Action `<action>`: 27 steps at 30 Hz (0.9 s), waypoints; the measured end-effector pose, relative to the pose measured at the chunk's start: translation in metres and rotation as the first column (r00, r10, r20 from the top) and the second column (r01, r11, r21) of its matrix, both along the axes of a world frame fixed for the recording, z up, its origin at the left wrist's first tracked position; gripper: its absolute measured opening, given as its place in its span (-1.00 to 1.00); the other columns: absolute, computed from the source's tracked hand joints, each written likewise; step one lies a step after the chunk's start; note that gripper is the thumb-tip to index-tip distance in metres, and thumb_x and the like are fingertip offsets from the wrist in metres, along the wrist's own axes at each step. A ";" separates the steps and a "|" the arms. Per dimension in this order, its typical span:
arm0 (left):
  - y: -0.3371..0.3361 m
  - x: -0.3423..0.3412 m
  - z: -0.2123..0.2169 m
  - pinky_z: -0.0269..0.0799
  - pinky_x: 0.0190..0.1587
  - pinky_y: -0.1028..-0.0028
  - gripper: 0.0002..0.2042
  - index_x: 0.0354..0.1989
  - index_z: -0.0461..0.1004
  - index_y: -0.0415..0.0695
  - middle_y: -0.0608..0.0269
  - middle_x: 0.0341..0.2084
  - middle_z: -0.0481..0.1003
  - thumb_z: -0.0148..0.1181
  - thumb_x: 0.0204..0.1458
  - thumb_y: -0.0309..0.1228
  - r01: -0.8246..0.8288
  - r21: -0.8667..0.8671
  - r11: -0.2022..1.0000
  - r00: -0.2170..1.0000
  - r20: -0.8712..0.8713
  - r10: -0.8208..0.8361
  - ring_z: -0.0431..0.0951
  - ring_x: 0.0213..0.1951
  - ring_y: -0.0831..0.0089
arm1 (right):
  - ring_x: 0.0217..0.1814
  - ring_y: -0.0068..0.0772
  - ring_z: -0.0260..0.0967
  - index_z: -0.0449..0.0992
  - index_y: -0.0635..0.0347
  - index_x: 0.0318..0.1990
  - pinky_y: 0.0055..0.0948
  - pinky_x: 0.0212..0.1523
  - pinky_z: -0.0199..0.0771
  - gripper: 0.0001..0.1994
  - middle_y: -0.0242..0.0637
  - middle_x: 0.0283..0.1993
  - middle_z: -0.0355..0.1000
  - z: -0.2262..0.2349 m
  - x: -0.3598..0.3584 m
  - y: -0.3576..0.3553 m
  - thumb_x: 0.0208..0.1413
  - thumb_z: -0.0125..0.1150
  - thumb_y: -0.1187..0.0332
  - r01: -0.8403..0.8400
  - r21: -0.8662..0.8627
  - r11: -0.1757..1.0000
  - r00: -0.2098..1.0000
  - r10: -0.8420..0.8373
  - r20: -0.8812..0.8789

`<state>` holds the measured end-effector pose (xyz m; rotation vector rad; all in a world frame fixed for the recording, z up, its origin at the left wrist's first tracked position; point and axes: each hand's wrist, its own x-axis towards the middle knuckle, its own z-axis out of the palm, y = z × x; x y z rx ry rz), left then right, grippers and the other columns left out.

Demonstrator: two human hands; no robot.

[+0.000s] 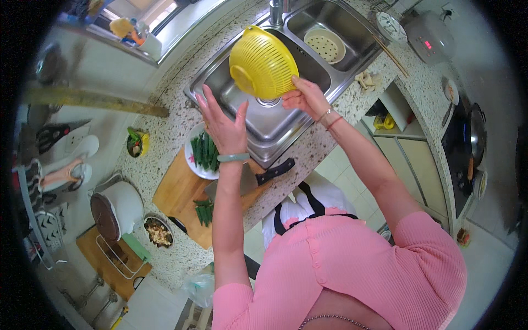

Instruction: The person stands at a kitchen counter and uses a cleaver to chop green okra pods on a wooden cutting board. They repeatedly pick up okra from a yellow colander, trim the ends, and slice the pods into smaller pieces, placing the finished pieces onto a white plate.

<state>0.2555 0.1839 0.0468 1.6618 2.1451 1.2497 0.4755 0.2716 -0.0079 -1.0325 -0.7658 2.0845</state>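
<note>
My right hand (306, 98) grips the rim of a yellow plastic colander (261, 63), which is tipped on its side above the left basin of the steel sink (275, 129). To its left, my left hand (224, 125) is raised with fingers spread and nothing in it. Below that hand, a white plate (192, 165) of cut okra-like green pods (204, 151) stands partly on a wooden cutting board (176, 184). A cleaver (275, 171) with a black handle lies across the board, its blade partly hidden by my left forearm. More cut green pieces (203, 212) lie beside it.
A cream strainer bowl (324, 45) sits in the right basin. Chopsticks (391, 55) and ginger-like pieces (365, 81) lie on the counter to the right. A wok (476, 132) stands on the far-right stove. At left are a white pot (124, 206) and a dish of chopped food (158, 231).
</note>
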 end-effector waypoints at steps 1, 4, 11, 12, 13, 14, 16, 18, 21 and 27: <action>0.003 0.013 -0.004 0.00 0.29 0.18 -0.29 0.34 0.12 0.00 -0.13 0.35 -0.02 0.25 0.03 -0.08 -0.036 -0.101 0.994 0.995 -0.095 0.026 -0.01 0.37 -0.02 | -0.16 -0.28 0.54 0.37 0.16 -0.02 -0.33 -0.13 0.56 -0.67 -0.12 -0.24 0.53 -0.026 0.002 0.013 0.28 0.02 0.09 0.010 -0.179 0.984 0.980 -0.045 -0.192; 0.014 0.021 -0.034 0.10 0.22 0.21 -0.40 0.26 0.26 0.10 -0.01 0.21 0.26 0.18 0.05 0.00 -0.061 -0.181 0.982 0.906 -0.422 -0.022 0.17 0.29 0.11 | -0.04 -0.15 0.48 0.33 0.15 0.06 -0.10 0.00 0.50 -0.54 -0.06 -0.11 0.47 -0.132 -0.009 0.051 0.24 -0.01 -0.05 0.050 -0.563 0.825 0.935 -0.237 -0.265; 0.034 0.019 -0.035 0.29 -0.08 0.31 -0.52 0.21 0.35 0.23 0.35 -0.50 0.58 0.19 0.06 -0.27 -0.133 -0.421 0.897 0.937 -0.349 -0.025 0.55 -0.39 0.35 | -0.18 -0.10 0.54 0.34 0.11 0.04 -0.15 -0.16 0.58 -0.61 -0.03 -0.18 0.53 -0.086 -0.001 0.052 0.27 -0.02 0.01 0.108 -0.428 0.897 0.994 -0.112 0.016; 0.033 0.014 -0.036 0.28 -0.08 0.27 -0.47 0.24 0.32 0.25 0.37 -0.46 0.58 0.21 0.03 -0.36 -0.136 -0.340 0.931 0.908 -0.419 -0.021 0.56 -0.34 0.38 | -0.20 -0.14 0.56 0.36 0.10 0.01 -0.21 -0.20 0.58 -0.63 -0.04 -0.20 0.54 -0.056 0.007 0.043 0.26 0.01 0.03 0.098 -0.302 0.948 0.990 -0.062 0.126; 0.039 0.017 -0.027 0.25 0.02 0.18 -0.29 0.32 0.18 0.30 0.26 -0.17 0.56 0.25 -0.05 -0.49 -0.073 -0.303 0.950 0.926 -0.375 -0.048 0.53 -0.10 0.35 | -0.23 -0.18 0.57 0.39 0.09 -0.01 -0.26 -0.24 0.59 -0.66 -0.05 -0.22 0.55 -0.035 0.019 0.035 0.25 0.04 0.06 0.092 -0.167 0.982 0.968 -0.048 0.246; 0.039 0.023 -0.021 0.17 0.14 0.02 -0.14 0.38 0.04 0.30 0.09 0.11 0.39 0.31 -0.12 -0.51 -0.152 -0.151 0.977 0.802 -0.596 0.032 0.42 0.10 0.20 | -0.28 -0.20 0.57 0.41 0.09 -0.05 -0.29 -0.28 0.57 -0.69 -0.08 -0.26 0.55 -0.020 0.028 0.022 0.23 0.08 0.09 0.003 0.064 0.998 0.920 -0.028 0.391; 0.046 0.028 -0.018 0.18 0.20 0.13 -0.13 0.41 -0.02 0.19 -0.09 0.21 0.26 0.34 -0.09 -0.45 -0.287 -0.197 0.938 0.841 -0.521 0.148 0.37 0.16 0.11 | -0.36 -0.25 0.57 0.45 0.10 -0.12 -0.34 -0.36 0.53 -0.74 -0.14 -0.33 0.55 -0.002 0.050 -0.006 0.17 0.16 0.15 -0.250 0.435 0.865 0.745 -0.115 0.657; 0.048 0.003 -0.030 0.26 0.17 0.30 -0.25 0.39 0.01 -0.03 -0.14 0.18 0.30 0.28 0.02 -0.44 0.019 -0.075 0.997 0.977 0.213 -0.003 0.37 0.16 0.25 | -0.42 -0.17 0.48 0.46 0.11 -0.20 -0.29 -0.42 0.44 -0.78 -0.21 -0.43 0.46 0.006 0.064 -0.028 0.08 0.24 0.22 -0.358 0.678 0.642 0.625 -0.374 0.685; 0.050 0.003 -0.031 0.40 -0.09 0.61 -0.42 0.35 0.07 -0.10 0.20 0.08 0.44 0.11 0.20 -0.26 0.119 -0.107 0.987 0.728 0.686 -0.013 0.53 -0.10 0.51 | -0.33 -0.17 0.44 0.47 0.09 -0.17 -0.32 -0.33 0.46 -0.76 -0.22 -0.34 0.44 0.017 0.085 -0.067 -0.01 0.31 0.34 -0.385 0.771 0.508 0.560 -0.535 0.632; 0.008 0.107 0.003 0.50 -0.05 0.30 -0.43 0.29 0.10 -0.10 0.21 0.08 0.36 0.15 0.17 -0.23 0.632 0.019 0.774 0.179 0.969 -0.170 0.46 0.03 0.32 | -0.32 -0.12 0.44 0.46 0.11 -0.13 -0.30 -0.27 0.47 -0.73 -0.17 -0.30 0.44 0.043 0.122 -0.175 0.00 0.30 0.35 -0.320 0.846 0.427 0.363 -0.769 0.526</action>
